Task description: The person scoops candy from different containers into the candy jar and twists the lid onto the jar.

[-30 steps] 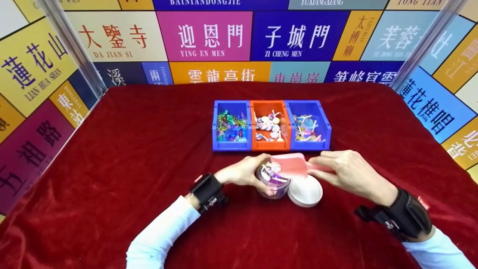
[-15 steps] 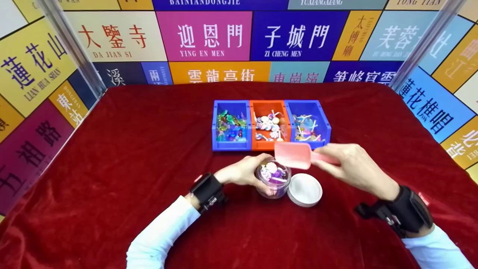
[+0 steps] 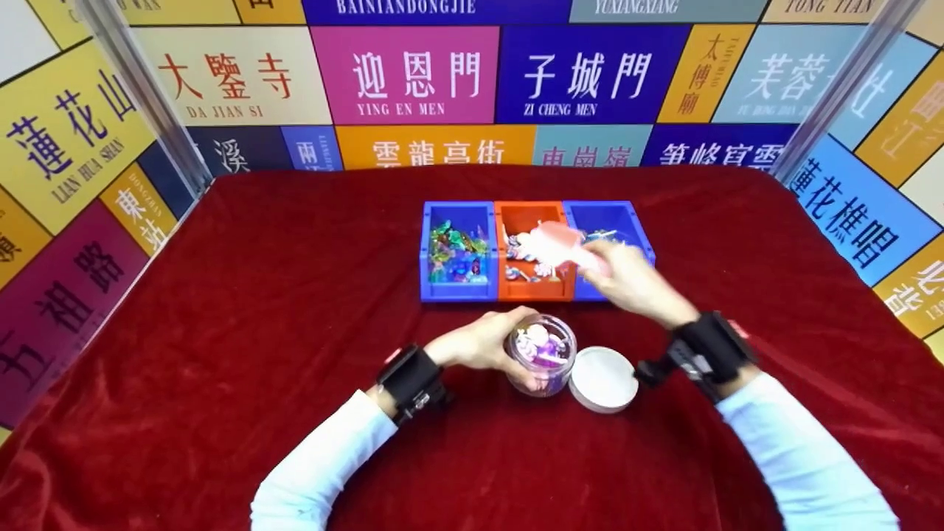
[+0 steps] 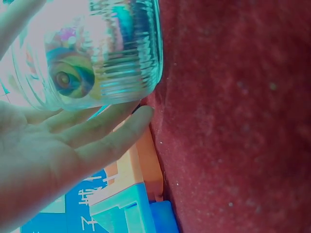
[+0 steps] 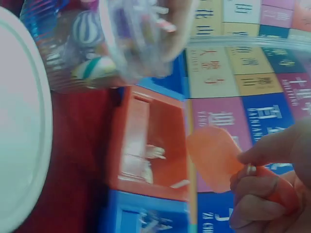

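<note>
My left hand (image 3: 483, 344) holds a clear jar (image 4: 129, 58) around its side, thumb and fingers on opposite sides. Purple and white candies (image 3: 542, 346) show through the jar's open mouth. In my right hand (image 3: 627, 276) is a pink scoop (image 5: 214, 155), gripped by its handle. In the head view the scoop's blade, blurred, is over the orange bin (image 3: 535, 291), which holds lollipops (image 3: 516, 247). Whether the blade touches them I cannot tell. A white lid (image 3: 605, 380) lies on the cloth against the jar's right side.
The orange bin stands between a left blue bin (image 3: 457, 289) with green and blue pieces and a right blue bin (image 3: 601, 210), partly covered by my right hand. A red cloth (image 3: 295, 258) covers the table. Panels with writing (image 3: 405, 74) surround it.
My right hand has carried the scoop from above the jar forward to over the orange bin. The left hand and jar have stayed in place.
</note>
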A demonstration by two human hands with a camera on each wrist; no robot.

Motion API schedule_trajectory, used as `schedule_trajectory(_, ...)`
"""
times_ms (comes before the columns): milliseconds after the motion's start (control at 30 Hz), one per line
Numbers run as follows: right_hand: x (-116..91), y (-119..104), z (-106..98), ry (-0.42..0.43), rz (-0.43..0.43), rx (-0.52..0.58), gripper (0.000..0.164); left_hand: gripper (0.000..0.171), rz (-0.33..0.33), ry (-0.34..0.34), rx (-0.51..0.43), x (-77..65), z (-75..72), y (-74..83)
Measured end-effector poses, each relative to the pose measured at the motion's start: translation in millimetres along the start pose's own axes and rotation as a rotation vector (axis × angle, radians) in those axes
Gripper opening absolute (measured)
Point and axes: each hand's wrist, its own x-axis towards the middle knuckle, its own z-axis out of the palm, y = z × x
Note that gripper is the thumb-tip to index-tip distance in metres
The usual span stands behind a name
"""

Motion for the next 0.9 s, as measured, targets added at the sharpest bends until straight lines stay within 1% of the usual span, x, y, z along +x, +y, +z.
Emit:
schedule_trajectory(67,5,2,10,-0.041,0.011,0.003,0.03,0.079,-0.001,-0.006,-0.001,0.2,2.1,-0.1)
schedule_trajectory(200,11,7,26,-0.049,0.032,-0.032,0.026,0.078,0.001,-0.011,-0.007,1.5,4.4,0.4)
schedule_trajectory(300,14,11,35,-0.058,0.057,-0.067,0.024,0.077,-0.003,-0.017,-0.006,1.9,4.2,1.2)
schedule_trajectory(500,17,13,48,-0.082,0.084,-0.115,0.027,0.078,-0.005,-0.025,0.001,1.4,3.2,2.4)
schedule_trajectory(600,18,11,50,-0.122,0.105,-0.142,0.025,0.078,0.005,-0.018,0.007,0.8,2.6,2.3)
schedule_trajectory(700,18,10,51,-0.2,0.136,-0.158,0.024,0.077,0.005,-0.013,0.013,-0.4,1.2,2.0)
schedule_trajectory(767,17,9,49,-0.237,0.141,-0.162,0.025,0.077,0.004,-0.013,0.011,-0.9,0.2,1.8)
schedule_trajectory(833,15,10,46,-0.244,0.127,-0.175,0.026,0.077,0.004,-0.014,0.007,-0.7,-0.7,1.5)
schedule_trajectory(900,13,10,42,-0.22,0.093,-0.2,0.027,0.078,0.004,-0.017,0.002,-0.3,-1.4,1.5)
